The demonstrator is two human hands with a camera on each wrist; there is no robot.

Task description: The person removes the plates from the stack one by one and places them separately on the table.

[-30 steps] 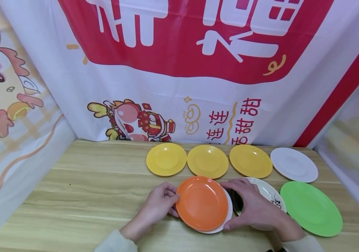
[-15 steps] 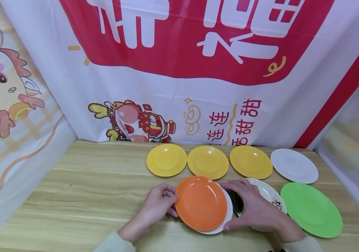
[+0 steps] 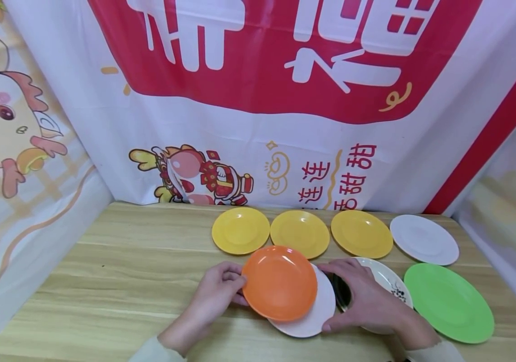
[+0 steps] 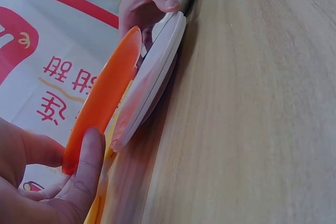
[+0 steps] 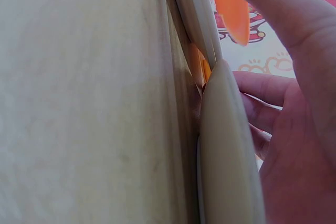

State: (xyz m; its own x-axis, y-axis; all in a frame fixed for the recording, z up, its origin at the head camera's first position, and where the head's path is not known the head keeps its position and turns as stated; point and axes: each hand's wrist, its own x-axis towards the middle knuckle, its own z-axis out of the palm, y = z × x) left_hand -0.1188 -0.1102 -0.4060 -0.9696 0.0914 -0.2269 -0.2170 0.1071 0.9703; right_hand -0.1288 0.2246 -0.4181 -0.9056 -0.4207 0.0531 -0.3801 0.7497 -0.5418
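My left hand (image 3: 215, 289) pinches the left rim of an orange plate (image 3: 280, 284) between thumb and fingers. In the left wrist view the orange plate (image 4: 102, 98) is tilted and raised off stacked white plates (image 4: 155, 77). The top white plate (image 3: 320, 310) shows at the lower right beneath the orange one. My right hand (image 3: 366, 296) holds the right rim of the white stack, thumb near the front and fingers behind. Under that hand lies a cream plate (image 3: 387, 279) with a dark floral pattern, partly hidden. A glossy dark surface (image 3: 342, 291) shows between thumb and fingers.
Along the back of the wooden table (image 3: 126, 271) lie a yellow plate (image 3: 240, 231), two deeper yellow plates (image 3: 299, 234) and a white plate (image 3: 424, 240). To the right is a large green plate (image 3: 449, 303). A printed cloth (image 3: 258, 151) hangs behind.
My left hand has lifted the orange plate and moved it left and slightly back, uncovering more of the white plate. The right hand stays in place.
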